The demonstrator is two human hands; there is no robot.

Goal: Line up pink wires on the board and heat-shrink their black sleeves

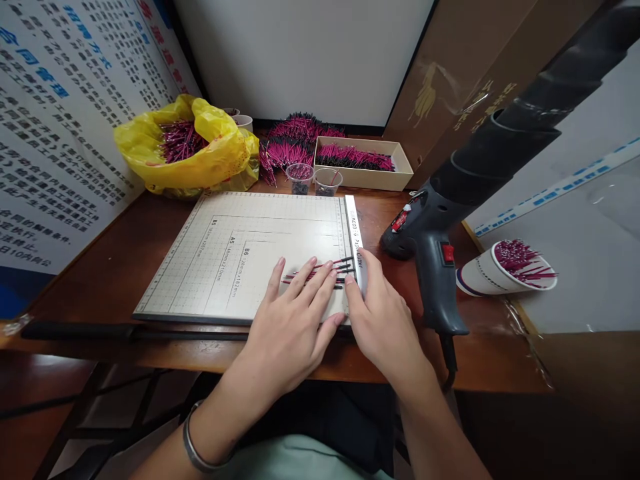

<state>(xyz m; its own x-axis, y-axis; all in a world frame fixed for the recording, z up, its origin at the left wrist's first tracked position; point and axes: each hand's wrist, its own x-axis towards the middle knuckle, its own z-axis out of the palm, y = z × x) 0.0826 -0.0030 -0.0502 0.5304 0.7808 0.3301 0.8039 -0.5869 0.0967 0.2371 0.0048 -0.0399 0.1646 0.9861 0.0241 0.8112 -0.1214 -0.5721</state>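
Observation:
Several thin dark-red sticks with black ends [343, 269] lie side by side on the paper cutter [193, 267], their black ends by its white edge strip [351, 223]. My left hand [295, 313] rests flat over them with its fingers stretched and slightly spread, covering part of the sticks. At the strip is my right hand [383, 317], its thumb and index finger apart beside the black ends; its other fingers are mostly hidden. The cutter's long black arm [130, 331] lies along the front of the board.
A heat gun [437, 267] stands close to my right hand, a tipped paper cup [480, 273] of sticks beyond it. At the back are a yellow bag [220, 157], a stick pile [290, 143], a cardboard box [360, 178] and two clear cups [327, 181].

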